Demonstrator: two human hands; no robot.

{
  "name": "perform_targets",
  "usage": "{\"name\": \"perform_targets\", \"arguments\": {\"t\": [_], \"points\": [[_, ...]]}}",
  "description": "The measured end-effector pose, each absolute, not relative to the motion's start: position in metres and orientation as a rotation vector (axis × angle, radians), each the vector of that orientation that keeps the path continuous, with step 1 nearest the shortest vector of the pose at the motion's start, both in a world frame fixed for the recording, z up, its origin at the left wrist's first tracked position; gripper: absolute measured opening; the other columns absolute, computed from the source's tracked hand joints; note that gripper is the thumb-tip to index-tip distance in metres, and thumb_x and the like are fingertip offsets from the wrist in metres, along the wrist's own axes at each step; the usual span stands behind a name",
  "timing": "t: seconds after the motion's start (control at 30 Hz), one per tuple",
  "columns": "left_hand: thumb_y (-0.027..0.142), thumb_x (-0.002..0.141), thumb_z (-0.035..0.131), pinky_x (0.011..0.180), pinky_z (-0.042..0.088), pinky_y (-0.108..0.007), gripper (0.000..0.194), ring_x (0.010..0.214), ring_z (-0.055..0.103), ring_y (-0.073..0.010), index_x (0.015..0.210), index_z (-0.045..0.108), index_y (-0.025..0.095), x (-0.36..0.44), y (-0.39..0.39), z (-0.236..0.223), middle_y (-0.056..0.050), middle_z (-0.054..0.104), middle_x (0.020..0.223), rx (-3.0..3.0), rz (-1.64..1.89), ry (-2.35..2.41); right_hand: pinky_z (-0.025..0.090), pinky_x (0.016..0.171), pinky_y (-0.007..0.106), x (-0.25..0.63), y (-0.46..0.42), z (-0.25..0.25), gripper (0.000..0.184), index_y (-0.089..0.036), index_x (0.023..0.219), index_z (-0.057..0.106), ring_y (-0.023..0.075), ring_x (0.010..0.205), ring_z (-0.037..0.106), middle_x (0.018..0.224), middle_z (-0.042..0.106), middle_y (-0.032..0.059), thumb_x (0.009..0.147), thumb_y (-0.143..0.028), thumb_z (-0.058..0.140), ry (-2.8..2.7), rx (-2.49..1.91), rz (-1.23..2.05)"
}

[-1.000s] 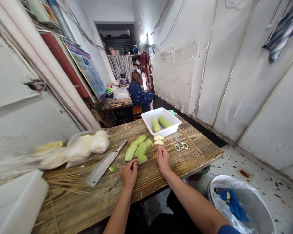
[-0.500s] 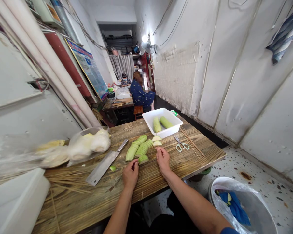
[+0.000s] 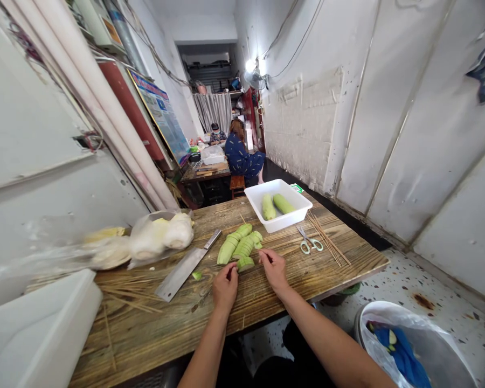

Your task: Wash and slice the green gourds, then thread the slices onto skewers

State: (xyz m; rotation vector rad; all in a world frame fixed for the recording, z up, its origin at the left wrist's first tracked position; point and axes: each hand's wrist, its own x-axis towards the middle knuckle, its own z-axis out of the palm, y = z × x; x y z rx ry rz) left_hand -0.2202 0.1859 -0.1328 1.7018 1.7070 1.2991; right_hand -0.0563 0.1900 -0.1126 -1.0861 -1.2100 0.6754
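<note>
On the wooden table lies a row of pale green squash slices. My left hand rests in front of them, its curled fingers pinching the nearest slice. My right hand is beside it, fingers pinched on a thin bamboo skewer that leans away to the left. The skewer seems to pass through slices at the row's right end. Behind stands a white tub holding two squash pieces.
A cleaver lies left of the slices, with scissors and loose skewers to the right. A plastic bag of pale vegetables sits at the left. A lined bin stands on the floor. A person sits far behind.
My right hand has tipped the skewer from upright over to the left, bringing its slices against the row. The view has shifted, and my left hand stays at the nearest slice.
</note>
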Motion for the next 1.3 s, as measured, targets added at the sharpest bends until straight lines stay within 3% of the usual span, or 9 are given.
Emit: {"name": "perform_targets", "arguments": {"t": [1.3], "points": [[0.035, 0.081, 0.045, 0.075, 0.049, -0.033, 0.032, 0.079, 0.066, -0.0205, 0.097, 0.067, 0.017, -0.2216, 0.1868, -0.1353, -0.007, 0.071, 0.087, 1.719, 1.274, 1.708, 0.048, 0.059, 0.025, -0.0596, 0.1923, -0.1186, 0.021, -0.018, 0.078, 0.071, 0.0161, 0.062, 0.063, 0.07, 0.071, 0.0038, 0.08, -0.032, 0.055, -1.262, -1.173, 0.565]]}}
